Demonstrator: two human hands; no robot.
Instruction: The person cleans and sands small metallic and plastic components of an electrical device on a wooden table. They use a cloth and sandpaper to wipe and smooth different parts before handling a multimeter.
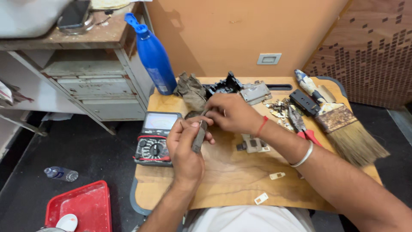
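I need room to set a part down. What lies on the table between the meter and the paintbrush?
In the head view, between the meter and the paintbrush lie both hands, a small grey part and red-handled pliers.

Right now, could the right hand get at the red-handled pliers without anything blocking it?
Probably yes. The red-handled pliers lie uncovered on the wooden table just beside the right forearm, but the right hand is busy gripping a small part.

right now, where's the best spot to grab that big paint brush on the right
Take the paint brush by its paint-spattered handle, coming from the far side. The handle points away from the person and lies free, while the bristles splay toward the table's near edge.
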